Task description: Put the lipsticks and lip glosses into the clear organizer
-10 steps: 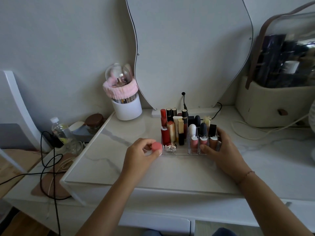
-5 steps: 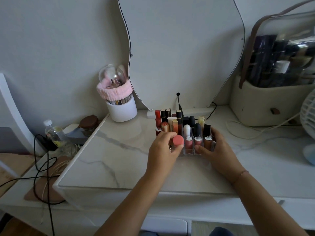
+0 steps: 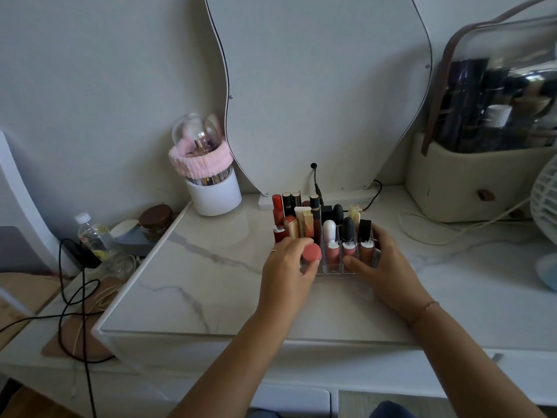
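Gripping a pink-capped lip gloss (image 3: 311, 254) between thumb and fingers, the left hand (image 3: 288, 267) hovered at the front left corner of the clear organizer (image 3: 375, 254), the round cap facing the camera and the tube's lower end hidden behind the knuckles, so whether it had entered a compartment could not be told. One thin ring showed on that hand. The right hand (image 3: 380, 268) lay half curled around the organizer's front right corner, thumb against the front wall and fingers along the side, holding nothing else. A thin bracelet (image 3: 423, 309) circled its wrist. Both forearms reached in from the near edge of the worktop (image 3: 211, 285).

In the front row stood three glosses (image 3: 349, 250) with pale labelled collars, one white-capped and two black-capped. Behind and left of them stood roughly a dozen more lipsticks (image 3: 301, 218), red, gold, cream and black; the exact count was unclear where they overlapped.

Open marble lay in front of the organizer and to its left, up to the raised white edge. One white brush holder (image 3: 215, 193) with a pink headband stood well apart at the back left, one wavy mirror (image 3: 316, 70) just behind the organizer, one beige cosmetics case (image 3: 467, 176) at the back right, and a white fan (image 3: 544, 206) at the right border.
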The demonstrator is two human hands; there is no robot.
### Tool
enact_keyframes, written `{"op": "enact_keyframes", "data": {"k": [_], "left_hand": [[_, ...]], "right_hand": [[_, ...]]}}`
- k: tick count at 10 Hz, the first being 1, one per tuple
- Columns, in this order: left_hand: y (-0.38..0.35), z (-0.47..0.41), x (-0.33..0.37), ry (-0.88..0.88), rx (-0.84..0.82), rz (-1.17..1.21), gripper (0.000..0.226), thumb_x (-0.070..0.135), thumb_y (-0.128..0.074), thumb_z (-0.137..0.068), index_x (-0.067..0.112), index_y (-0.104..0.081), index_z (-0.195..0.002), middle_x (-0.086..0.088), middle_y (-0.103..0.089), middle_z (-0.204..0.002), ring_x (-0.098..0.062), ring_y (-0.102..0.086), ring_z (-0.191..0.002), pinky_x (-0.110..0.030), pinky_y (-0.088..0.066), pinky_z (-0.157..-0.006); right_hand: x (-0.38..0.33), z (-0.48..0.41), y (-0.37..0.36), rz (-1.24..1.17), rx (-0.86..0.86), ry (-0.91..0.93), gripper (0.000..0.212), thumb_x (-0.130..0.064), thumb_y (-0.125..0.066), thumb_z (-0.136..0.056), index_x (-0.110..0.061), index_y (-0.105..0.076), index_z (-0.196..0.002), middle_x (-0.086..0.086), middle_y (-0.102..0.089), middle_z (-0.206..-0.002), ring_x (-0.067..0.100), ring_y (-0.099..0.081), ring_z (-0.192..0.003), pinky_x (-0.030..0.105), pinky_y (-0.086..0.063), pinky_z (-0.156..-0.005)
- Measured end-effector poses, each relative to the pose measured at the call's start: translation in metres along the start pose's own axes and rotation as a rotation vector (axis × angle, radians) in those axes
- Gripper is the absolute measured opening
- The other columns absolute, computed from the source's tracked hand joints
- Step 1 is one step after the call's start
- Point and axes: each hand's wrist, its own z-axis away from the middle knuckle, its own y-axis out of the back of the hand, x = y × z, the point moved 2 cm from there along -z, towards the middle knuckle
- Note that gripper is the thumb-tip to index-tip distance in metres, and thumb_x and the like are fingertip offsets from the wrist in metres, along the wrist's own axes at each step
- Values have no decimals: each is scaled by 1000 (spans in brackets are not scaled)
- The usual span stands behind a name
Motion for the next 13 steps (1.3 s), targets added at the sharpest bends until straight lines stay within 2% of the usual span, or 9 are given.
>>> {"op": "enact_keyframes", "data": {"k": [3, 5, 6, 7, 9, 10, 11, 12, 13], "left_hand": [[-8, 5, -2, 7, -62, -53, 22, 20, -65, -84, 13, -70, -104, -1, -65, -106, -19, -54, -102, -20, -41, -83], [4, 7, -9, 41, 84, -11, 31, 24, -74, -76, 16, -66, -105, -1, -61, -106, -18, -52, -101, -27, -44, -85], [11, 12, -28, 234, 158, 95, 55, 26, -78, -70, 15, -55, -118, -4, -54, -118, -19, -47, -112, -34, -41, -95], [8, 15, -44, 449, -42, 230, 72, 33, -78, -71, 20, -44, -133, 1, -53, -130, -16, -46, -122, -34, -40, -100], [8, 15, -49, 405, -68, 267, 44, 26, -75, -72, 34, -63, -114, 36, -59, -82, 18, -55, -87, 3, -37, -66], [7, 16, -49, 408, -52, 279, 41, 26, -74, -72, 35, -64, -111, 34, -62, -78, 21, -55, -81, 0, -41, -63], [11, 18, -46, 394, -59, 251, 42, 28, -73, -72, 35, -63, -111, 26, -66, -79, 9, -61, -81, -9, -46, -66], [1, 30, -51, 396, -33, 168, 55, 26, -75, -68, 34, -59, -120, 11, -67, -96, -10, -62, -96, -20, -47, -76], [7, 32, -56, 417, -220, 99, 75, 40, -72, -71, 30, -39, -138, -3, -58, -124, -18, -53, -118, -23, -40, -93]], "right_hand": [[3, -1, -1, 11, 5, 5, 76, -24, -76, -79, -24, -37, -144, 5, -54, -138, 25, -57, -122, 49, -45, -105], [3, -2, -1, 11, -4, 2, 77, -25, -76, -79, -25, -36, -144, 5, -54, -138, 25, -58, -121, 49, -46, -105], [4, -1, 0, 14, -12, 2, 82, -23, -79, -76, -25, -35, -145, 5, -54, -138, 24, -56, -123, 48, -44, -106], [2, 1, 0, 26, -22, 4, 88, -22, -82, -72, -23, -34, -146, 6, -54, -137, 24, -58, -121, 48, -46, -105], [-4, 3, 3, 3, -26, 21, 86, -22, -84, -68, -28, -40, -141, 7, -58, -131, 24, -64, -112, 48, -50, -100], [-6, 4, 3, -22, -28, 31, 84, -23, -84, -69, -29, -41, -140, 8, -59, -130, 22, -67, -106, 47, -52, -98], [-7, 5, 2, -9, -16, 43, 75, -24, -83, -69, -45, -43, -130, 1, -63, -123, 15, -68, -101, 37, -55, -92], [-8, 0, 2, 2, 10, 34, 70, -28, -84, -66, -55, -43, -116, -18, -64, -106, -1, -67, -91, 13, -51, -77], [-12, 1, -3, -11, 69, 2, 67, -25, -82, -71, -26, -50, -130, -2, -63, -122, 15, -64, -112, 37, -50, -98]]}}
